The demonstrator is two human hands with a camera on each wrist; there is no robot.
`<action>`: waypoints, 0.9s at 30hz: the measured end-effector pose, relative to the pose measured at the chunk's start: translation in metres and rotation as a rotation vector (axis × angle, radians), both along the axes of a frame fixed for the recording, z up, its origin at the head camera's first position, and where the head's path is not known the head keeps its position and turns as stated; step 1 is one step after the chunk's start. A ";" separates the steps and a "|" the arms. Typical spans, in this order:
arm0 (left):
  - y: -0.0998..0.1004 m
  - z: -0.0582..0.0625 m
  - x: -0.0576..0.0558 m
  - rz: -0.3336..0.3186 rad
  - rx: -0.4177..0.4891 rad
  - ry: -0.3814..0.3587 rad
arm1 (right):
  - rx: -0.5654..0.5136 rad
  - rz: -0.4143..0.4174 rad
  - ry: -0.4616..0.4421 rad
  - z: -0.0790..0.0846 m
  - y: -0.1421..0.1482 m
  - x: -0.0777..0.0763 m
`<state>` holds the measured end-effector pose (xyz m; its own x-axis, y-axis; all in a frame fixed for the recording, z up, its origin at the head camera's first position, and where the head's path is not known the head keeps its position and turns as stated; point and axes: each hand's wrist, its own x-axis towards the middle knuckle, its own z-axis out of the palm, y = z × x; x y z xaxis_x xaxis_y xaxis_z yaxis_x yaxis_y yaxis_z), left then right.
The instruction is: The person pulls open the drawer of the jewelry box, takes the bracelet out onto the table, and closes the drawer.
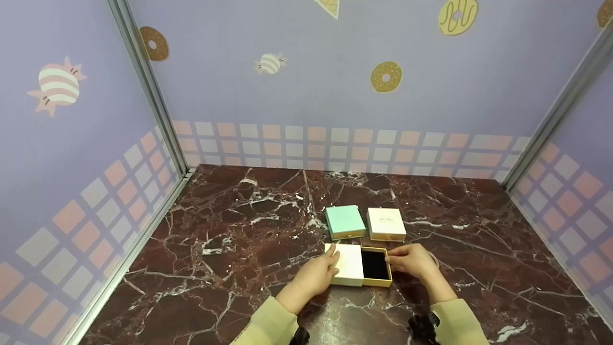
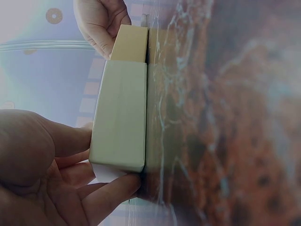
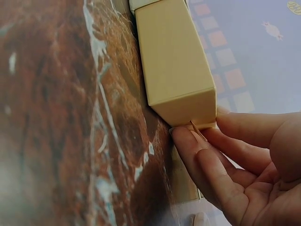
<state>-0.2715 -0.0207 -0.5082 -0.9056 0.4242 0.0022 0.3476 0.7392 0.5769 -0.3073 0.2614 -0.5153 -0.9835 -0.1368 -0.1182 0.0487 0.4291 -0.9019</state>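
Note:
A white drawer-style gift box lies on the marble table with its yellow drawer pulled partly out to the right, showing a black lining. My left hand holds the closed end of the white sleeve, its fingers along the edges in the left wrist view. At the drawer's outer end, my right hand grips the front. In the right wrist view a small ribbon tab shows between the fingertips, and the drawer's long side faces the camera.
Just behind the box sit a mint-green drawer box and a cream drawer box, both closed. Patterned purple walls with metal corner posts enclose the dark red marble table at the back and sides.

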 end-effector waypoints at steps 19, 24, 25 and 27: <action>0.001 0.000 0.000 0.009 -0.013 0.025 | -0.053 0.020 -0.004 -0.001 -0.004 0.001; 0.001 0.000 0.000 0.012 -0.006 0.013 | -0.015 0.005 0.009 -0.001 -0.004 0.000; 0.001 0.000 0.000 0.012 -0.004 0.014 | -0.004 -0.002 0.010 -0.001 -0.005 0.000; 0.000 0.000 0.000 0.012 0.000 0.017 | 0.007 -0.015 0.006 -0.001 -0.006 -0.001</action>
<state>-0.2714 -0.0203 -0.5084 -0.9103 0.4135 0.0174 0.3486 0.7436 0.5706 -0.3079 0.2559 -0.5167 -0.9862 -0.1208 -0.1131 0.0499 0.4345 -0.8993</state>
